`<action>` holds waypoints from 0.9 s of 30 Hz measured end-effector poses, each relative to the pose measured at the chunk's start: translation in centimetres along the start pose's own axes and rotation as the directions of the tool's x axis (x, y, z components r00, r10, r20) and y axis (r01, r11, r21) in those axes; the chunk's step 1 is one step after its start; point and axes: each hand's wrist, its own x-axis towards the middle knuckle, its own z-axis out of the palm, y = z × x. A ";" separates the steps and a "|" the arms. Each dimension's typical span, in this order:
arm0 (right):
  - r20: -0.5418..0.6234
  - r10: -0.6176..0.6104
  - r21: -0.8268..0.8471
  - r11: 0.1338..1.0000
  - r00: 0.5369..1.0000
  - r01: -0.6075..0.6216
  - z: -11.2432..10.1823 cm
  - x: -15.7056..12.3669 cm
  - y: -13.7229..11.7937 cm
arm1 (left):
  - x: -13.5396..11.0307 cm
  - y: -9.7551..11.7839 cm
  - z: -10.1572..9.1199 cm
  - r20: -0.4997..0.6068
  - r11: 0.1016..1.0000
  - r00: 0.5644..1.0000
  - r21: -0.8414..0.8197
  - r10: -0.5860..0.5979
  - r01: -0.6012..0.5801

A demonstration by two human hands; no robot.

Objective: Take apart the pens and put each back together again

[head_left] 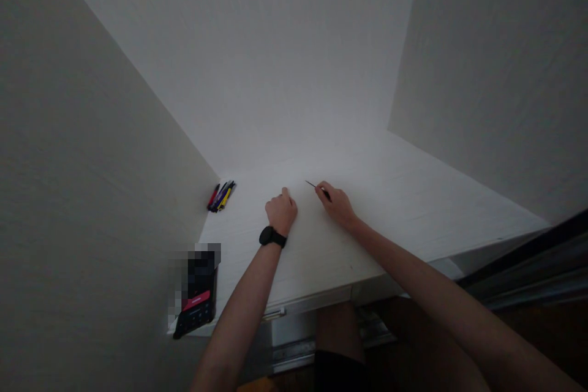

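Note:
My right hand (336, 203) pinches a slim, dark-handled tool (311, 184) with a thin shaft. The shaft points up and to the left over the white tabletop (316, 245); whether its tip touches the surface I cannot tell. To its left, my left hand (281, 211) rests on or just above the tabletop, back of the hand upward. Its index finger reaches forward while the other fingers are curled in; anything under them is hidden. A black watch (272, 236) circles the left wrist. A gap separates the tool from the left hand.
Several pens (222, 196) lie bunched at the left wall (138, 184). A dark phone (197, 306), partly blurred out, leans at the tabletop's front left corner. A back wall (307, 61) and a right wall (487, 92) bound the surface. A small handle (274, 313) sits on the front edge.

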 end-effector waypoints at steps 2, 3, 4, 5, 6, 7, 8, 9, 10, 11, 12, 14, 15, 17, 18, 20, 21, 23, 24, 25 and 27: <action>0.003 0.008 0.005 1.000 1.000 -0.008 0.0 0.0 -0.1 | -0.1 -0.1 0.3 -0.046 1.000 0.999 -0.028 -0.004 0.002; 0.003 0.009 0.007 1.000 1.000 -0.009 -0.1 0.0 -0.1 | -0.2 -0.2 0.5 -0.095 0.998 0.995 -0.065 -0.001 -0.005; 0.004 0.006 0.008 1.000 1.000 -0.006 -0.1 0.0 -0.2 | -0.3 -0.3 0.6 -0.155 0.993 0.988 -0.119 0.007 -0.026; 0.005 -0.002 0.005 1.000 1.000 0.002 -0.1 0.0 -0.2 | -0.5 -0.4 0.6 -0.219 0.980 0.975 -0.189 0.020 -0.063; 0.009 -0.017 -0.001 1.000 1.000 0.017 -0.1 -0.1 -0.3 | -0.6 -0.5 0.7 -0.277 0.955 0.960 -0.272 0.040 -0.118; 0.017 -0.038 -0.012 0.999 0.999 0.038 -0.1 -0.2 -0.4 | -0.8 -0.5 0.7 -0.323 0.913 0.944 -0.365 0.061 -0.184; 0.031 -0.067 -0.025 0.997 0.997 0.068 -0.1 -0.2 -0.5 | -1.0 -0.5 0.7 -0.356 0.852 0.931 -0.462 0.077 -0.247; 0.050 -0.099 -0.041 0.994 0.994 0.101 0.0 -0.3 -0.6 | -1.2 -0.4 0.7 -0.376 0.774 0.923 -0.559 0.082 -0.296; 0.072 -0.132 -0.058 0.989 0.989 0.136 0.0 -0.4 -0.7 | -1.3 -0.3 0.7 -0.385 0.689 0.920 -0.646 0.077 -0.328; 0.093 -0.162 -0.073 0.983 0.982 0.169 0.0 -0.5 -0.8 | -1.5 -0.1 0.7 -0.388 0.609 0.919 -0.714 0.066 -0.345; 0.113 -0.185 -0.087 0.977 0.976 0.195 0.0 -0.6 -0.8 | -1.5 0.1 0.7 -0.386 0.546 0.920 -0.760 0.058 -0.353; 0.137 -0.208 -0.107 0.969 0.969 0.223 -0.1 -0.7 -0.9 | -1.6 0.4 0.7 -0.386 0.473 0.920 -0.799 0.070 -0.371; 0.142 -0.210 -0.115 0.967 0.967 0.226 -0.2 -0.7 -0.9 | -1.6 0.5 0.7 -0.388 0.453 0.917 -0.805 0.088 -0.384; 0.141 -0.206 -0.132 0.965 0.968 0.225 -0.2 -0.7 -0.9 | -1.6 0.6 0.6 -0.391 0.407 0.912 -0.819 0.122 -0.405; 0.140 -0.205 -0.143 0.964 0.969 0.225 -0.3 -0.7 -0.8 | -1.6 0.6 0.5 -0.390 0.380 0.912 -0.829 0.131 -0.409; 0.149 -0.206 -0.165 0.959 0.967 0.230 -0.2 -0.7 -0.8 | -1.6 0.7 0.4 -0.381 0.346 0.916 -0.849 0.125 -0.400; 0.156 -0.208 -0.173 0.957 0.966 0.234 -0.2 -0.7 -0.8 | -1.6 0.8 0.3 -0.373 0.341 0.921 -0.856 0.115 -0.389; 0.170 -0.209 -0.182 0.954 0.963 0.239 -0.1 -0.6 -0.8 | -1.5 0.9 0.1 -0.353 0.345 0.932 -0.867 0.086 -0.360; 0.172 -0.207 -0.182 0.954 0.963 0.238 -0.1 -0.6 -0.8 | -1.4 0.9 0.1 -0.346 0.346 0.936 -0.872 0.065 -0.346; 0.173 -0.204 -0.180 0.955 0.964 0.235 -0.1 -0.6 -0.8 | -1.3 0.8 0.0 -0.345 0.344 0.938 -0.877 0.034 -0.335; 0.163 -0.200 -0.173 0.958 0.966 0.228 -0.2 -0.6 -0.8 | -0.9 0.5 0.1 -0.365 0.326 0.928 -0.888 -0.071 -0.324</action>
